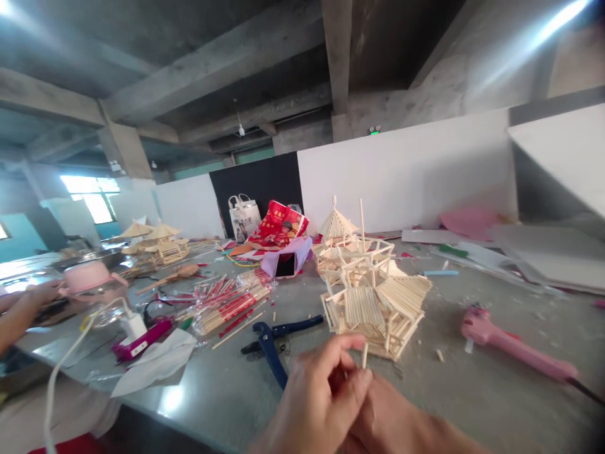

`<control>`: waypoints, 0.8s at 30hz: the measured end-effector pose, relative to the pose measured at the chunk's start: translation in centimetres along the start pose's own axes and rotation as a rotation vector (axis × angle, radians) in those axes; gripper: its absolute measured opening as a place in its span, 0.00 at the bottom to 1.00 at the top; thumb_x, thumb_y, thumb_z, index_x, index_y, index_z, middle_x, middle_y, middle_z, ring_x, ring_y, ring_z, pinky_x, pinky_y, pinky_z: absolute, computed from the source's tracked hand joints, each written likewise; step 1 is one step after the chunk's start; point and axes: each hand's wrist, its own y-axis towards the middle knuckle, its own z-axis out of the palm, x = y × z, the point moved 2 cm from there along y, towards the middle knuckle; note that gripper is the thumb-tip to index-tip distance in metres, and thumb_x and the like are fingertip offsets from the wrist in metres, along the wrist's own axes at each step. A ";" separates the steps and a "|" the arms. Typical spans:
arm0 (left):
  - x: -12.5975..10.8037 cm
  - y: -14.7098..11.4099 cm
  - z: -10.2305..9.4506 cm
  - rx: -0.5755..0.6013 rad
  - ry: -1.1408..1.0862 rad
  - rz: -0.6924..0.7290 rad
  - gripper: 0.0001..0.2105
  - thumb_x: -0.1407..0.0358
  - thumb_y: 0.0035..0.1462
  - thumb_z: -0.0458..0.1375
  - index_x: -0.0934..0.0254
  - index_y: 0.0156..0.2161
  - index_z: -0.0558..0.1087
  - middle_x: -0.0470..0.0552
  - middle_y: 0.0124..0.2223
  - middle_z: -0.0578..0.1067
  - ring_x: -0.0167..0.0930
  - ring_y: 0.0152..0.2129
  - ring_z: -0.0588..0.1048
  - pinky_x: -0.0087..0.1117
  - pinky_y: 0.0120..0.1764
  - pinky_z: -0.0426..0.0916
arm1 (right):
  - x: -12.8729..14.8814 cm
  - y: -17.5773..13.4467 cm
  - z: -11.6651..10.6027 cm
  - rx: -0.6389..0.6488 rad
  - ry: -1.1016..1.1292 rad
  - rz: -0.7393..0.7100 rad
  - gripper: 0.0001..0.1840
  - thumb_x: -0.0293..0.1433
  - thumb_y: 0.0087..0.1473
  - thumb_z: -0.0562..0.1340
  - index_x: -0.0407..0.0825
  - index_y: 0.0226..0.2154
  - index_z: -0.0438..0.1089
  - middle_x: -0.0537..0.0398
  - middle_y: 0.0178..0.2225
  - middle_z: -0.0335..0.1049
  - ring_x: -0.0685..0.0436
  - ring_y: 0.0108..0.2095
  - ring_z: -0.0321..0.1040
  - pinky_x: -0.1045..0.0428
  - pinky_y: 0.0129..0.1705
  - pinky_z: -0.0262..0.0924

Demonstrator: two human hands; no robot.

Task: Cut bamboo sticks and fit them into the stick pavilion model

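Observation:
A short wooden stick (365, 355) stands upright between the thumb and forefinger of my left hand (321, 391), which is closed on it. Pressed against it from behind is my right hand (390, 410); its fingers are curled and mostly hidden, so what they hold cannot be seen. Just beyond both hands sits a model house built of wooden sticks (363, 306), with slatted roof panels and a pointed tower. Blue-handled cutters (271, 347) lie to the left of my hands. On the right rests a pink hot glue gun (520, 350) with a black cord.
Bundles of red-and-wood sticks (231, 306) lie left of the model. A phone (285, 265) leans in a purple holder near a red bag (278, 226). A magenta power strip (142, 340) is at left, near another person's arm (21, 315). Boards (553, 252) cover the right back.

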 end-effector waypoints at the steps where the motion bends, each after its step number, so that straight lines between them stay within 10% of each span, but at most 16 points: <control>1: 0.4 0.7 -0.3 0.021 -0.086 -0.049 0.12 0.61 0.52 0.53 0.59 0.43 0.68 0.45 0.26 0.71 0.24 0.19 0.66 0.25 0.22 0.61 | -0.5 -0.1 0.5 0.007 -0.061 0.012 0.11 0.34 0.49 0.55 0.47 0.25 0.69 0.56 0.22 0.67 0.52 0.18 0.56 0.55 0.18 0.46; 6: 2.3 2.9 -0.6 0.205 -0.531 -0.299 0.11 0.64 0.49 0.57 0.68 0.37 0.67 0.47 0.25 0.72 0.15 0.10 0.56 0.21 0.13 0.45 | -2.1 -0.9 2.6 0.010 -0.290 0.046 0.19 0.37 0.45 0.57 0.48 0.09 0.60 0.65 0.06 0.42 0.55 0.11 0.26 0.51 0.13 0.27; 14: 2.5 3.9 -1.2 0.259 -0.702 -0.311 0.05 0.68 0.46 0.58 0.68 0.30 0.68 0.48 0.23 0.72 0.15 0.09 0.57 0.21 0.13 0.44 | -2.4 -0.8 2.6 0.081 -0.290 0.093 0.21 0.39 0.47 0.57 0.47 0.10 0.58 0.66 0.09 0.37 0.56 0.12 0.26 0.53 0.13 0.27; 24: 2.5 7.1 -3.5 0.013 -0.724 -0.136 0.05 0.67 0.50 0.55 0.67 0.27 0.66 0.45 0.24 0.70 0.16 0.12 0.57 0.21 0.14 0.45 | -0.2 -0.1 -0.9 0.212 -0.259 0.175 0.18 0.37 0.50 0.56 0.46 0.14 0.60 0.66 0.12 0.41 0.57 0.14 0.33 0.56 0.15 0.33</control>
